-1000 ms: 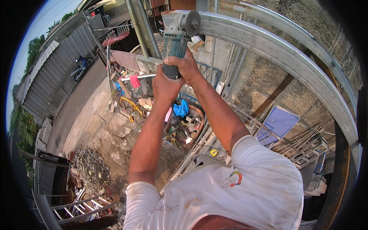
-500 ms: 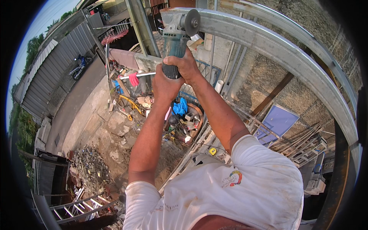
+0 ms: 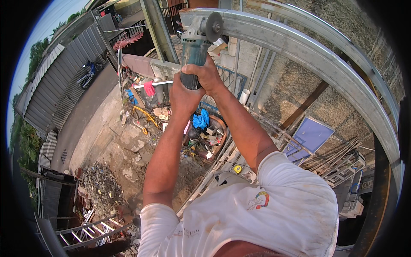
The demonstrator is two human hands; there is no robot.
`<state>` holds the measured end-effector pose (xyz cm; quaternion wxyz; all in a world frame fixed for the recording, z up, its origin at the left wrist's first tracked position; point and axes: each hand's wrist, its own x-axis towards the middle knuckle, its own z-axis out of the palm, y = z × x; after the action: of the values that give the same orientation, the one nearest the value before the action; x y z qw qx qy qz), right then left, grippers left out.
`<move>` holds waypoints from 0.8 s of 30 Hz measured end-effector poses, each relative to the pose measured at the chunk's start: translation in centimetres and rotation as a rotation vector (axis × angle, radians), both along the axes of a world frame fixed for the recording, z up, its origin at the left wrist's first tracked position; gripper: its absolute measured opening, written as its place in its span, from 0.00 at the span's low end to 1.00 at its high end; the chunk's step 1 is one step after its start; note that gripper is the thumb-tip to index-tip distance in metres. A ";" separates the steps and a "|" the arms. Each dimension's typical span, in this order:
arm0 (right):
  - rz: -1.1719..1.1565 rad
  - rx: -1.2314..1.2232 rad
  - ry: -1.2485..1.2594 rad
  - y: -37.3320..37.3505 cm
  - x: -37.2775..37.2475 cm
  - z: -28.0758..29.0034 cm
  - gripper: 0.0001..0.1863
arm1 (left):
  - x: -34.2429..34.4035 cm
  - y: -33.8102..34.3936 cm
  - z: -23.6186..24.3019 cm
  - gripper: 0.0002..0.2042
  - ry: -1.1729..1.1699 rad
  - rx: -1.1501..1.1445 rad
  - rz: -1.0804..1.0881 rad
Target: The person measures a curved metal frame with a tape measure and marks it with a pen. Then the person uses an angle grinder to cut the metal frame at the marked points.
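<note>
Both my arms stretch out ahead, holding a teal and black angle grinder. My left hand is closed around the lower end of its body. Just above and to the right, my right hand wraps the grinder's body, its thumb lying across the front. The grinder's dark round disc stands edge-up against the grey metal beam, near the beam's left end. Whether the disc cuts into the metal cannot be made out.
Far below lie a rubble heap, a ladder and a blue plastic bag among scrap. A yellow tape measure is near my waist. An upright metal post stands left of the grinder; a purple panel leans at right.
The grinder and both hands have shifted very slightly; the disc sits a touch lower against the beam. My grip is the same.
</note>
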<state>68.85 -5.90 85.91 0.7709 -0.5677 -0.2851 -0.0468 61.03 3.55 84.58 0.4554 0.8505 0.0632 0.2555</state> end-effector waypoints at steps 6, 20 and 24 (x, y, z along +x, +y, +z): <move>0.021 0.017 0.008 0.0 -0.3 0.4 0.33 | 0.2 0.1 0.0 0.35 -0.025 0.011 0.011; -0.004 0.006 -0.025 0.0 0.2 -0.1 0.32 | 0.3 0.0 -0.3 0.34 -0.026 0.006 -0.013; -0.007 -0.001 -0.008 0.0 -0.1 -0.1 0.32 | 0.4 0.2 -0.5 0.34 -0.026 0.008 -0.013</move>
<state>68.75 -5.94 85.79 0.7693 -0.5688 -0.2863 -0.0514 61.46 3.71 84.04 0.4543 0.8494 0.0508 0.2638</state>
